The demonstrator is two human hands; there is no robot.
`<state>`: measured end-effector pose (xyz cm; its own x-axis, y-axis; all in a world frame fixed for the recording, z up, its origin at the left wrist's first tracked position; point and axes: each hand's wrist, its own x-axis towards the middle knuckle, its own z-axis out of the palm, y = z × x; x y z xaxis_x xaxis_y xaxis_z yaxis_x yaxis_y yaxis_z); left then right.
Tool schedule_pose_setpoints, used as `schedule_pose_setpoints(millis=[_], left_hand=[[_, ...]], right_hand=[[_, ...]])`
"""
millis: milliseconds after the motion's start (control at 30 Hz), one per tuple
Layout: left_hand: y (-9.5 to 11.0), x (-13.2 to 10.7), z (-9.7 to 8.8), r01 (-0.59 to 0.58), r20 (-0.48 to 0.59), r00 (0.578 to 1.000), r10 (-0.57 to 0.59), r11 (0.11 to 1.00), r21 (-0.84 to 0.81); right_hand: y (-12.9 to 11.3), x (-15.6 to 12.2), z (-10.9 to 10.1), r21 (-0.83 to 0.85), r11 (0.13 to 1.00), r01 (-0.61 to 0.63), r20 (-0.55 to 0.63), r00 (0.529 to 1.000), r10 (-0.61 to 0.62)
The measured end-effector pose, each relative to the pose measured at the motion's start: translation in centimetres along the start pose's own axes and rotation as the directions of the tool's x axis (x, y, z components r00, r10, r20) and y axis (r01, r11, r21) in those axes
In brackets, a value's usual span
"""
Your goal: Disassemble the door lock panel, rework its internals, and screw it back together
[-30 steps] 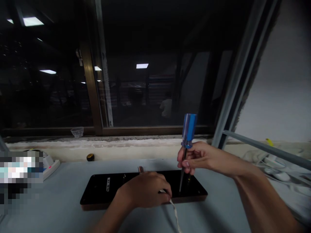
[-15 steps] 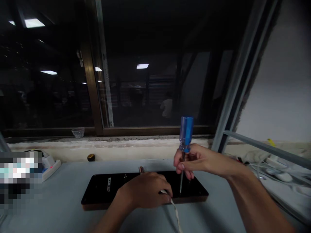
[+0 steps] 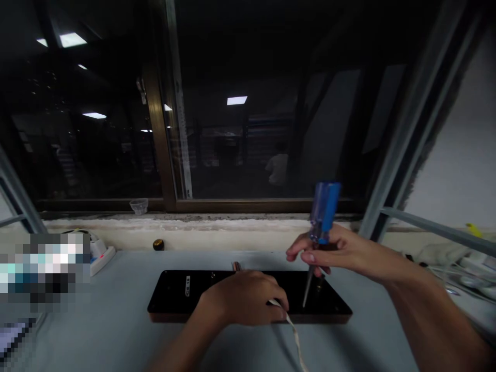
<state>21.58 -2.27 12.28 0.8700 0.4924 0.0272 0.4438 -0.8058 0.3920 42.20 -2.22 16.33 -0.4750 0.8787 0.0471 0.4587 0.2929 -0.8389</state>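
A flat black rectangular panel [image 3: 174, 299] lies on the pale table [image 3: 96, 336] in front of me. My left hand [image 3: 244, 299] rests curled on the panel's middle, pinching a thin white cord [image 3: 296, 338] that trails toward me. My right hand [image 3: 337, 253] pinches the metal shaft of a blue-handled screwdriver [image 3: 324, 212]. The tool stands nearly upright, tilted slightly right at the top, its tip down on the panel's right part just beside my left fingertips.
A dark window with a brown frame fills the back, above a rough pale sill [image 3: 217, 232]. A small clear cup [image 3: 138, 205] sits on the ledge, a dark round cap [image 3: 158, 244] below it. A white power strip [image 3: 101, 254] lies left; white cables [image 3: 457, 268] lie right.
The view has shifted, so everything sits a little further right. The screwdriver now leans slightly right at the top. My left hand stays on the panel with the cord.
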Motion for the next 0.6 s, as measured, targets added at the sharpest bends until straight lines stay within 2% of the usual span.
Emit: schedule_pose_setpoints(millis=[100,200,300,467,600], left_hand=[[-0.2,-0.1,0.1,0.001,0.0,1.0,-0.001,1.0,0.006],[-0.2,-0.1,0.1,-0.002,0.006,1.0,0.002,1.0,0.006],[0.0,-0.2,-0.1,0.007,0.013,1.0,-0.007,1.0,0.003],[-0.1,-0.4,-0.4,0.044,0.001,0.999,-0.044,0.999,0.021],[-0.4,-1.0,-0.9,0.109,-0.023,0.994,-0.107,0.992,0.06]], right_hand=[[0.5,-0.6,-0.4,0.159,0.986,-0.056,0.067,0.997,0.046],[0.3,-0.8,-0.6,0.191,0.978,-0.086,0.067,0.995,0.075],[-0.3,-0.4,-0.4,0.067,0.994,-0.083,-0.042,0.995,0.086],[-0.4,0.9,0.6,-0.161,0.986,-0.054,-0.26,0.966,0.011],[0.0,1.5,1.0,-0.253,0.967,-0.036,-0.306,0.951,-0.045]])
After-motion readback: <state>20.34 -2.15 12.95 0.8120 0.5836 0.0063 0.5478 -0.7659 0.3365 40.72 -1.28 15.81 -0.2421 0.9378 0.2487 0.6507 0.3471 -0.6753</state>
